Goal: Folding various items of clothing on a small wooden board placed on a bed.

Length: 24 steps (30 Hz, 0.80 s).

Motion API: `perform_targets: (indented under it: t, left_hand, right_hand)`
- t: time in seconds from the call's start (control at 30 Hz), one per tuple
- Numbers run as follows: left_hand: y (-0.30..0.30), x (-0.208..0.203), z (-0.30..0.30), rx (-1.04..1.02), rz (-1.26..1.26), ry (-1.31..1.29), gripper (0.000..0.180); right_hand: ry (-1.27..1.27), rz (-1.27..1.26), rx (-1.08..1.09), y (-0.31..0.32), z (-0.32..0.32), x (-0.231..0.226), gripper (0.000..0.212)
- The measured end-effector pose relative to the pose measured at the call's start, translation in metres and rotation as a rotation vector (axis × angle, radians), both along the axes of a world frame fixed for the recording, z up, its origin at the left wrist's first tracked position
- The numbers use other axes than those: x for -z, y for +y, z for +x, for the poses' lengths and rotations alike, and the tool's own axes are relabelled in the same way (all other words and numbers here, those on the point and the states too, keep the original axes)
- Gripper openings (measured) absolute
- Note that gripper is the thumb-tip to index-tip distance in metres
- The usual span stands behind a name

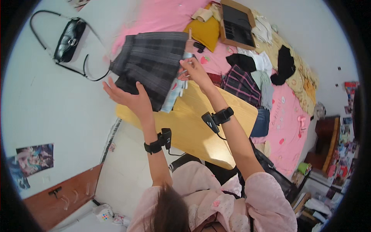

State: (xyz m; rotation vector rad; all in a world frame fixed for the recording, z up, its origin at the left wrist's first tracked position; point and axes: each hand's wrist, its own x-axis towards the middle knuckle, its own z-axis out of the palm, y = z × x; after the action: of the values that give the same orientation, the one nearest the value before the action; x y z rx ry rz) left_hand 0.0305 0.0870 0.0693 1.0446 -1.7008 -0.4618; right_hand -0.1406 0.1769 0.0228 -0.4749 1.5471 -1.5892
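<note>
A dark grey plaid pleated skirt [154, 54] lies spread over the far left part of the small wooden table [185, 127]. Light blue checked cloth [172, 98] shows from under its right edge. My left hand [133, 99] is open, fingers spread, at the skirt's near left side; the thumb lies over the fabric. At the right hem, my right hand [196, 72] is closed in a pinch on the skirt's edge. Both wrists wear black strapped devices, the left one [158, 142] and the right one [217, 118], with thin cables.
A pink hairbrush [189, 42] lies just beyond my right hand. On the pink bed [288, 147] are a mustard cushion [203, 33], an open cardboard box [228, 36], a purple-lined plaid skirt [241, 87], jeans [261, 123] and black garments [285, 63]. A black handbag [70, 40] is at far left.
</note>
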Motion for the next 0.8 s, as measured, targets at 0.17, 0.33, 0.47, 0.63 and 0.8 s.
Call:
perform_targets:
  t: [0.17, 0.33, 0.47, 0.63, 0.8]
  left_hand:
    - [0.008, 0.022, -0.024, 0.223, -0.204, -0.68, 0.046]
    - [0.009, 0.026, -0.04, 0.124, 0.057, -0.957, 0.053]
    - [0.047, 0.012, -0.08, 0.315, -0.264, -0.641, 0.04]
    - [0.112, 0.124, -0.158, 1.018, -0.007, -0.647, 0.034]
    - [0.165, 0.233, -0.175, 1.074, 0.207, -0.763, 0.038]
  right_hand:
    - [-0.243, -0.085, 0.246, 0.063, -0.01, 0.07, 0.022]
    - [-0.269, 0.042, 0.425, 0.179, -0.035, 0.116, 0.02]
    - [-0.36, -0.072, 0.786, 0.264, -0.06, 0.146, 0.014]
    - [-0.554, -0.363, 1.052, 0.335, -0.105, 0.193, 0.013]
    - [-0.659, -0.489, 1.241, 0.402, -0.145, 0.231, 0.013]
